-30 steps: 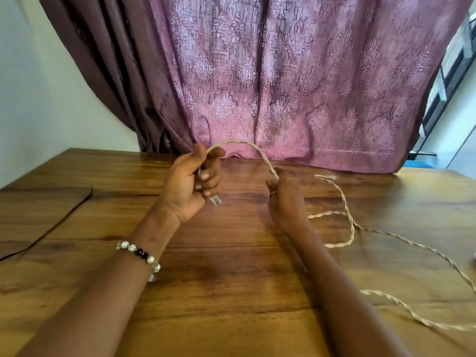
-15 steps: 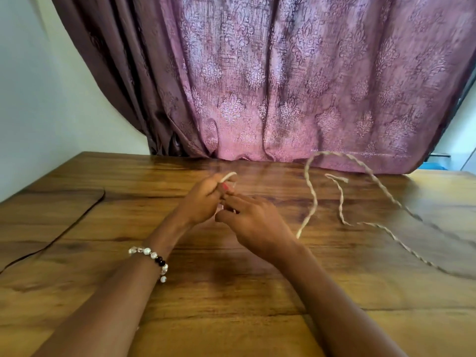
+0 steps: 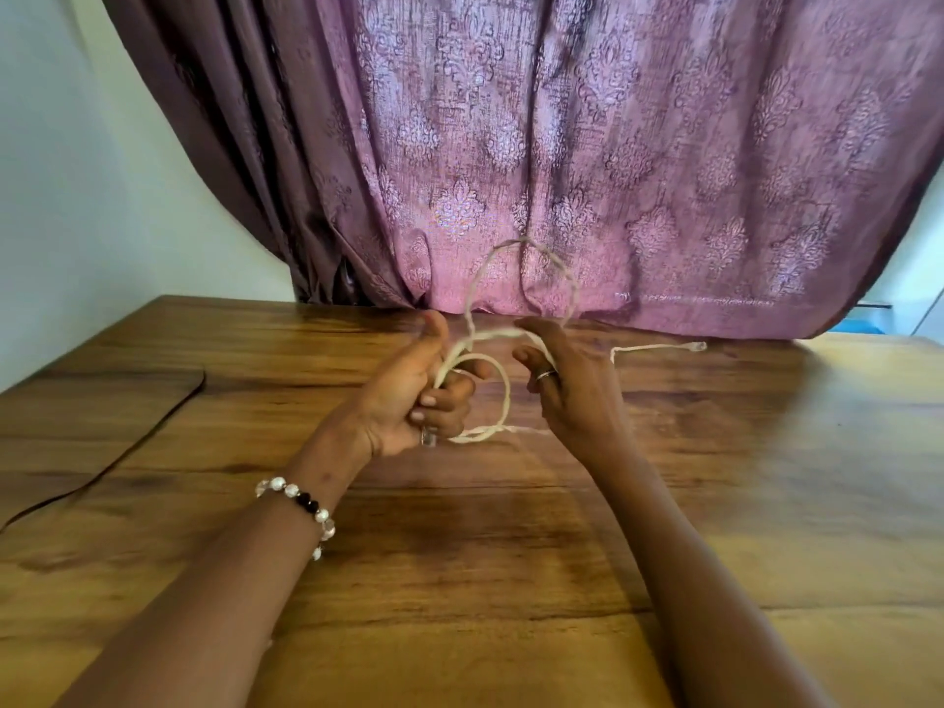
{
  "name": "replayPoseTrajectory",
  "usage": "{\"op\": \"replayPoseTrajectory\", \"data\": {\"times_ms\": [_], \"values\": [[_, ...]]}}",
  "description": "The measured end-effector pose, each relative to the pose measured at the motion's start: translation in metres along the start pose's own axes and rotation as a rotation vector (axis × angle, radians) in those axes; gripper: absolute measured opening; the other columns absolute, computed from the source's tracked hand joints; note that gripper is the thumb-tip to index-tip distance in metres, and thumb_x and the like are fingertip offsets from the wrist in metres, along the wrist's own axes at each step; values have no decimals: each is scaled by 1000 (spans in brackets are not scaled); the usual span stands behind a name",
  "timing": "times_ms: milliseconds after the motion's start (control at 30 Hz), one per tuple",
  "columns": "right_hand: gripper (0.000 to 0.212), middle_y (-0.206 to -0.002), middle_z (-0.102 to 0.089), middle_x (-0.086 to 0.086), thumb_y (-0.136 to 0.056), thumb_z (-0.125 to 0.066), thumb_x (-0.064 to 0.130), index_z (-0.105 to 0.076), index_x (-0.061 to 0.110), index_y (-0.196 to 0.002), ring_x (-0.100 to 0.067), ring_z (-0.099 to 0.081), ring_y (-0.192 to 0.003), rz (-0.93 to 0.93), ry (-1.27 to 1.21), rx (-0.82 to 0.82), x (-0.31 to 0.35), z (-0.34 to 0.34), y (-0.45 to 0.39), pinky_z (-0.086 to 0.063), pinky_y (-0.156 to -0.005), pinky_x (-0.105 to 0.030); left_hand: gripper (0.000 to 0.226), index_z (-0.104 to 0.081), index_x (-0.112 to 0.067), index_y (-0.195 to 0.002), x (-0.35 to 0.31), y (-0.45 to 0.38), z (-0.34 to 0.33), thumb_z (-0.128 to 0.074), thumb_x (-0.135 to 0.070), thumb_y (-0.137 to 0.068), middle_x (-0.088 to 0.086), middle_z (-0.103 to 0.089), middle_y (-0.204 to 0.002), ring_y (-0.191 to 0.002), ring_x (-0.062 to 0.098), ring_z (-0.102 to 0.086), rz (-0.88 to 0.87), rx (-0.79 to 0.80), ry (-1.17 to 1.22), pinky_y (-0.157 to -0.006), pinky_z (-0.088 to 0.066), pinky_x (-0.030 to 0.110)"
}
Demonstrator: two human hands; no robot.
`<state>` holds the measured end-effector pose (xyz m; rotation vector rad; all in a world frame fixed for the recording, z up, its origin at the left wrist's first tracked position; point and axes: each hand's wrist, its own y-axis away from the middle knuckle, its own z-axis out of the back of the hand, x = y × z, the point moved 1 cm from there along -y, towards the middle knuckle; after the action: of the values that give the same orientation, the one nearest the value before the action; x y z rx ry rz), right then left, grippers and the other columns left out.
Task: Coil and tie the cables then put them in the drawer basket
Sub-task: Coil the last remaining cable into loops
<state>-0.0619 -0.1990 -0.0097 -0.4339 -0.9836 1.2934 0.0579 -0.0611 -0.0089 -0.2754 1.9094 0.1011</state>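
Gripping 2 finished loops of the pale cable [image 3: 503,396] above the table [image 3: 766,477], the left hand [image 3: 414,396] anchors the coil; the right hand [image 3: 572,385] pinches a third loop. Coiling is underway; next, probably, feeding in the free plug end [image 3: 695,345].

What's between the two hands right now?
Head view: loops of the pale cable span the gap between left hand and right hand, above bare table.

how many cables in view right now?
2. A cream cable is looped between the left hand and right hand, its plug end lying on the table. A thin black cable lies near the table's left edge. Others may be out of frame.
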Motion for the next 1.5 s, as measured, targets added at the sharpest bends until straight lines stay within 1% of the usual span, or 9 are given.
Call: {"op": "replayPoseTrajectory", "data": {"times_ms": [167,400,533,667,933,1067,1267,1367,1500], "values": [[9,-61,-65,7,-85,-67,18,-68,9,-84,0,-61,-56,-195,-375,-13,0,0,0,-46,-58,-14,32,-63,-13,-76,-18,9,18,-50,-40,-86,-9,-30,-31,-22,0,-26,-189,-1,257,-34,-28,10],[16,-54,-51,-3,-96,-51,10,-63,5,-87,-11,-41,-40,-482,-1097,-72,16,-11,-1,-47,-44,-29,27,-54,-14,-78,-18,9,24,-38,-29,-93,-8,-31,-34,-23,2,-21,-224,-8,402,-29,-22,15],[23,-57,-50,4,-99,-41,26,-58,11,-101,-14,-46,-40,-305,-455,-124,3,-24,5,-47,-39,-40,32,-53,-15,-77,-23,7,24,-36,-38,-94,-7,-21,-41,-31,7,-13,-288,126,490,-33,-21,20],[44,-95,-64,-8,-86,-36,15,-42,16,-129,-26,-63,-79,-235,-152,-3,10,-37,8,-51,-70,-41,35,-52,-15,-75,-29,10,22,-39,-43,-91,-7,-22,-40,-32,7,-12,-416,72,584,-33,-22,19],[71,-139,-32,-23,-87,-42,-8,-5,-5,-148,-38,-39,-121,-127,422,387,38,-63,15,-40,-97,-42,44,-50,-16,-55,-34,11,35,-37,-33,-93,-8,-38,-48,-29,2,-30,-656,-155,649,-33,-26,15],[35,-90,-62,-5,-75,-52,-14,-62,7,-102,-18,-60,-79,-354,37,274,31,-54,9,-46,-66,-26,63,-50,-20,-48,-33,9,31,-25,-32,-104,-9,-37,-48,-30,2,-27,-629,-242,549,-34,-26,16],[28,-69,-57,-9,-87,-42,-19,-61,0,-90,-14,-50,-48,-815,-838,-77,33,-37,6,-41,-37,-22,31,-41,-20,-70,-25,-1,25,-34,-19,-100,-9,-43,-50,-34,3,-32,-588,-321,457,-39,-34,17],[21,-71,-55,-13,-90,-41,-17,-58,-5,-88,-11,-42,-51,-1008,-1234,-148,27,-24,1,-34,-37,-15,56,-56,-23,-55,-27,-1,29,-27,-9,-101,-8,-43,-48,-35,4,-33,-597,-331,562,-40,-35,17],[20,-73,-59,-11,-87,-49,-15,-62,-2,-95,-11,-42,-51,-949,-1100,25,17,-13,2,-31,-36,-15,59,-61,-23,-48,-32,5,39,-32,-3,-94,-7,-42,-47,-34,4,-32,-622,-335,652,-38,-31,16]]}}
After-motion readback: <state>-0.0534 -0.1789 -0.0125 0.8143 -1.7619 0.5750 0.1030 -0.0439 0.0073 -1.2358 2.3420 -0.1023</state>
